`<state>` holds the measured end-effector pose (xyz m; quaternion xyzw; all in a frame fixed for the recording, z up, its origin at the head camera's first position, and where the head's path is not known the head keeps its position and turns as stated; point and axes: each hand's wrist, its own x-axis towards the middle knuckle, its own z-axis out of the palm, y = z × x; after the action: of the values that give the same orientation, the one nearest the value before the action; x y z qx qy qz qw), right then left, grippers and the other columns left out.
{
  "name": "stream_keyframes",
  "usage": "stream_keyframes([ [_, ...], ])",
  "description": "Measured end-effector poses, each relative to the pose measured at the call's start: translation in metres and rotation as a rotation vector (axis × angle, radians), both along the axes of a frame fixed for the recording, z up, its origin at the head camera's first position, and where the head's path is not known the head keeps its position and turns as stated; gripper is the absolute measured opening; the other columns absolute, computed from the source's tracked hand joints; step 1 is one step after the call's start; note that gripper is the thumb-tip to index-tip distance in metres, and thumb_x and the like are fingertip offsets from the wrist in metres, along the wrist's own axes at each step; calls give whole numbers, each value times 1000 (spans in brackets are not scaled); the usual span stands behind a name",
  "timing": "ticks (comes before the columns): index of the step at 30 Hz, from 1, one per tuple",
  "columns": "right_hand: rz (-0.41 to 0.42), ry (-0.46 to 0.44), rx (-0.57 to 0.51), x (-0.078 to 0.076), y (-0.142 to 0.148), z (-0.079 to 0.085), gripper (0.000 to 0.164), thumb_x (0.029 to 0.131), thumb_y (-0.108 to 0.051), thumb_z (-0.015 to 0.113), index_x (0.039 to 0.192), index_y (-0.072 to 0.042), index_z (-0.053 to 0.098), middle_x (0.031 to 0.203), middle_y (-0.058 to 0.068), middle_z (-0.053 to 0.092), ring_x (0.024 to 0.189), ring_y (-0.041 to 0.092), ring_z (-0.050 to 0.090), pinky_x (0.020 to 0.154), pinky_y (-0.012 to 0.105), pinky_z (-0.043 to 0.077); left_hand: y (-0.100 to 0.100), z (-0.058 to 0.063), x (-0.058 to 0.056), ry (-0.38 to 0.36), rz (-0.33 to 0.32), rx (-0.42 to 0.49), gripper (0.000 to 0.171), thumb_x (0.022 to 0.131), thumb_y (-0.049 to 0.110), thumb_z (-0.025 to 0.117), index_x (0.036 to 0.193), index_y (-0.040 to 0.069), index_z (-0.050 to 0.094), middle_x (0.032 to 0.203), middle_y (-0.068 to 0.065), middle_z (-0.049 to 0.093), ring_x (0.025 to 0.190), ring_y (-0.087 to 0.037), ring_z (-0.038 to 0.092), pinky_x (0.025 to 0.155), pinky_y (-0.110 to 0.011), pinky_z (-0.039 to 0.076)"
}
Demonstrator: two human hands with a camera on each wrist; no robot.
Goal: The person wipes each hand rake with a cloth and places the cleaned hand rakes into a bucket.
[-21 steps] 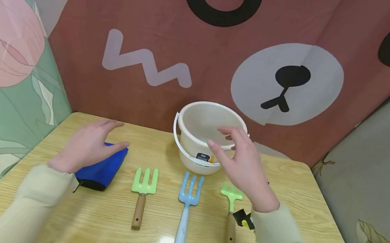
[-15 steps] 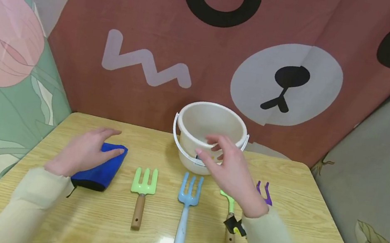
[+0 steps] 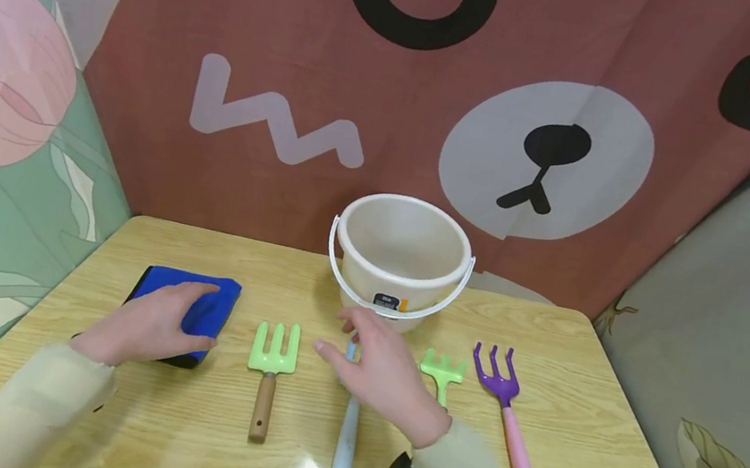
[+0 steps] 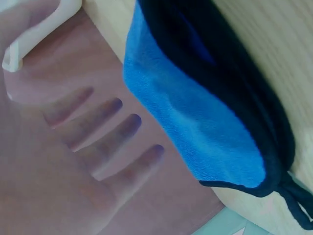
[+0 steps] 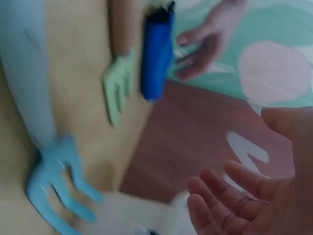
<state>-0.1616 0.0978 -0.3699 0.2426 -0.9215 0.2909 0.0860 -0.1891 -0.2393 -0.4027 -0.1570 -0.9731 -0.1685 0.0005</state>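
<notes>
My left hand hovers over a folded blue cloth with black edging, its fingers relaxed and holding nothing. In the left wrist view the cloth lies beyond the loose fingers. My right hand hangs over a blue hand fork, thumb and fingers apart with nothing between them, and hides part of its tines and neck. The right wrist view shows the blue fork below the curved fingers. Between the hands lies a green hand fork with a wooden handle.
A white bucket with its handle hanging forward stands at the back of the wooden table. Right of my right hand lie a small green rake, its handle hidden by the sleeve, and a purple fork with a pink handle.
My right hand has moved left and toward me, from before the bucket to over the blue fork, uncovering the purple fork. My left hand has lowered slightly toward the cloth.
</notes>
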Motion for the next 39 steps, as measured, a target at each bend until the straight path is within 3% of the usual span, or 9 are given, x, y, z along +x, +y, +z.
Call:
stream_keyframes([
  [4, 41, -95, 64, 6, -12, -20, 53, 95, -52, 61, 128, -10, 65, 112, 4, 69, 93, 18, 65, 77, 35, 55, 2, -6, 5, -28, 8, -11, 82, 70, 37, 84, 135, -2, 52, 131, -25, 60, 116, -44, 58, 92, -61, 53],
  [7, 65, -154, 77, 8, -19, -34, 54, 94, -54, 61, 125, -9, 67, 109, 6, 70, 89, 17, 64, 74, 32, 54, 1, -11, 7, -21, 2, -31, 85, 65, 36, 86, 135, 1, 51, 132, -24, 58, 118, -46, 56, 90, -64, 52],
  [13, 102, -151, 157, 13, -34, -56, 55, 94, -57, 60, 118, -7, 68, 92, 1, 68, 76, 8, 57, 64, 25, 50, -4, -18, 6, 1, 6, -83, 101, 62, 34, 88, 149, 5, 46, 146, -32, 49, 127, -58, 48, 93, -78, 42],
  [16, 116, -145, 202, 16, -40, -63, 55, 94, -57, 60, 116, -7, 69, 86, -2, 66, 72, 7, 55, 61, 25, 49, -5, -20, 3, -3, -6, -91, 104, 61, 33, 88, 151, 5, 45, 149, -36, 45, 129, -60, 45, 96, -79, 39],
  [21, 106, -148, 236, 18, -51, -72, 56, 92, -59, 60, 111, -8, 70, 87, -3, 68, 72, 9, 59, 61, 25, 51, -4, -22, 1, -38, -7, -94, 99, 63, 32, 85, 150, 1, 49, 150, -39, 43, 131, -61, 44, 100, -74, 41],
  [28, 12, -156, 222, 20, -66, -82, 45, 88, -62, 63, 89, -16, 65, 72, -9, 59, 58, 7, 51, 46, 24, 41, -6, -27, -2, -89, -21, -141, 101, 62, 35, 87, 149, 0, 50, 149, -40, 44, 129, -66, 42, 94, -75, 45],
  [33, -37, -166, 254, 22, -73, -85, 49, 87, -68, 60, 84, -18, 57, 64, -10, 50, 52, 8, 46, 43, 25, 37, -1, -28, -4, -88, 11, -161, 98, 65, 33, 84, 150, -1, 49, 149, -38, 45, 131, -64, 41, 93, -74, 46],
  [39, -46, -168, 261, 22, -78, -83, 44, 89, -65, 58, 71, -24, 58, 62, -11, 50, 53, 7, 47, 43, 27, 37, 6, -29, -6, -85, 60, -177, 95, 73, 34, 81, 147, -13, 45, 148, -37, 48, 131, -61, 44, 100, -71, 45],
])
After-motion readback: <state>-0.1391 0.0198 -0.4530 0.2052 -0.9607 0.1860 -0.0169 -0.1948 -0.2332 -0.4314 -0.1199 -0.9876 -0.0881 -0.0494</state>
